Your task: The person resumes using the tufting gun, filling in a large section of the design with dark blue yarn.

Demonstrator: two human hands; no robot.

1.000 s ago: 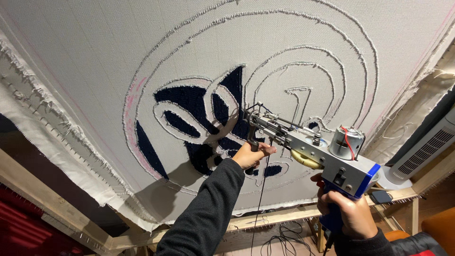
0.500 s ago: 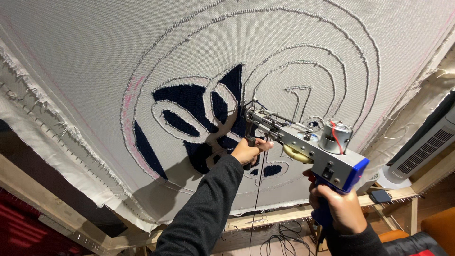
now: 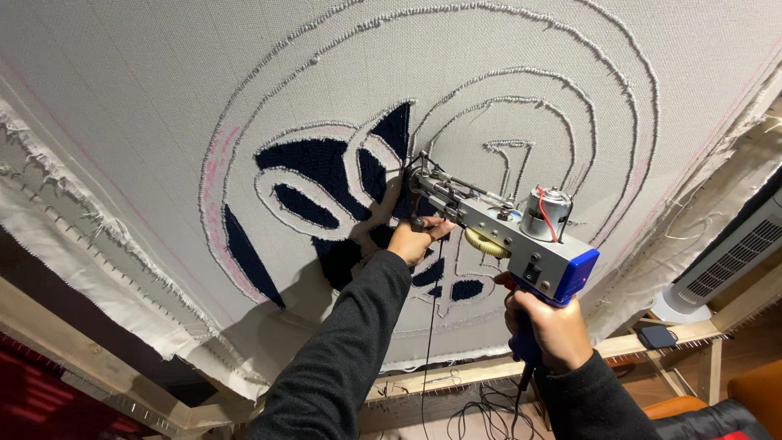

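A grey and blue tufting gun (image 3: 521,240) points its needle at a white cloth (image 3: 163,98) stretched on a wooden frame (image 3: 65,342). My right hand (image 3: 550,326) grips the gun's blue rear handle. Under the gun's front end, my left hand (image 3: 415,239) is closed on its front grip, close to the cloth. The cloth bears white tufted outlines of curved rings and dark navy filled patches (image 3: 318,167). The needle tip touches the cloth beside a navy patch near the middle. A dark strand of yarn (image 3: 429,326) hangs down from the gun.
A white tower fan (image 3: 725,265) stands at the right behind the frame. A small dark device (image 3: 658,336) lies on the frame's lower bar. Cables (image 3: 489,407) lie on the floor below. An orange seat (image 3: 753,391) sits at the lower right corner.
The gun and both hands have shifted slightly up and left along the cloth, with the needle now higher beside the navy patch.
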